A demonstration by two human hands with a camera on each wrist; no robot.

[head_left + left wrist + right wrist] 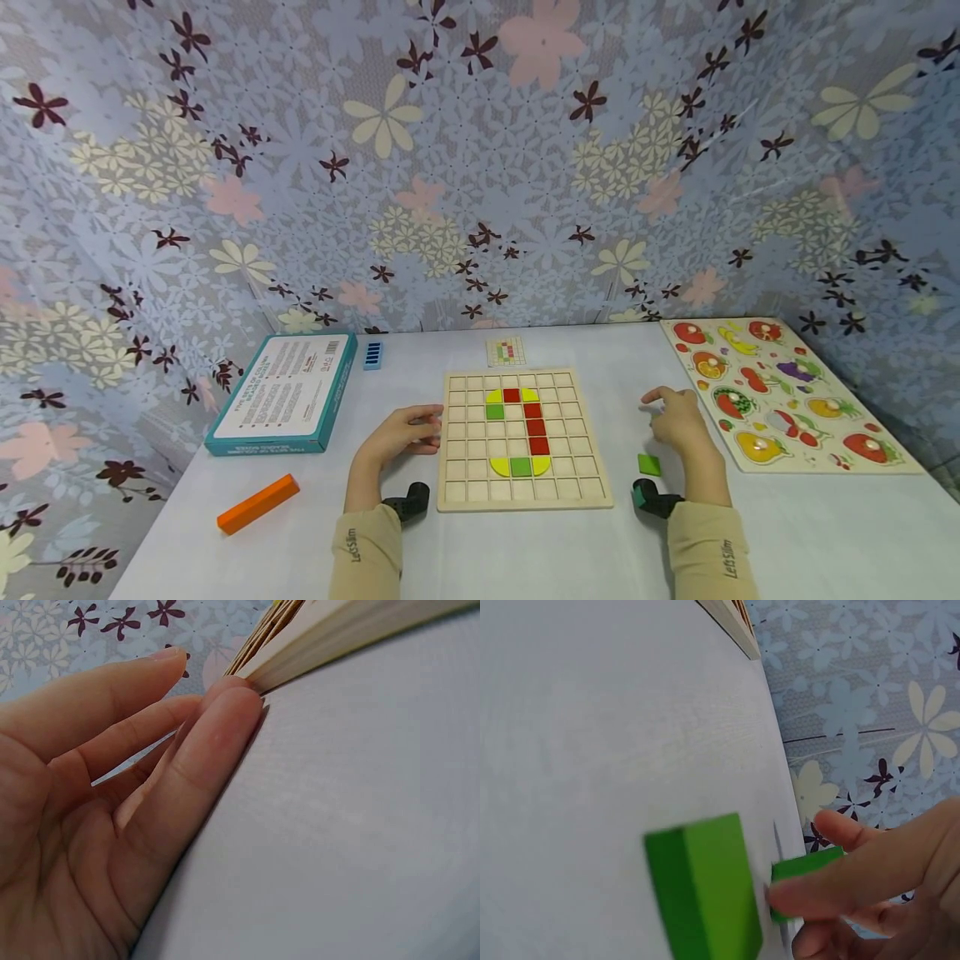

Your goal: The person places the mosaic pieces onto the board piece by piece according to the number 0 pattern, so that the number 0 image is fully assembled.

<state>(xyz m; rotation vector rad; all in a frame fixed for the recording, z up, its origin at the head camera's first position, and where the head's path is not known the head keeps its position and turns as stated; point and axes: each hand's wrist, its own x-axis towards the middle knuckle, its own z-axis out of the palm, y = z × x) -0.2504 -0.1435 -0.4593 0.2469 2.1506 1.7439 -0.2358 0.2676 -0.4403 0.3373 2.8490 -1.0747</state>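
A wooden grid board (457, 475) lies in the middle of the table, with red and green squares and yellow rounded pieces set in its cells. My left hand (405, 432) rests at the board's left edge, fingers loosely bent and fingertips touching or very near it; the left wrist view shows the palm (67, 847) holding nothing. Right of the board, my right hand (681, 421) is raised over the table. Between its thumb and fingers it pinches a green square (806, 864), seen in the right wrist view. Another green square (648, 464) lies on the table below that hand.
Behind the board is a small pattern card (507, 352). To the left are a teal-edged box (281, 392), a small blue item (373, 355) and an orange bar (258, 503). A fruit puzzle board (787, 400) lies at the right. A flowered cloth (480, 167) stands behind the table.
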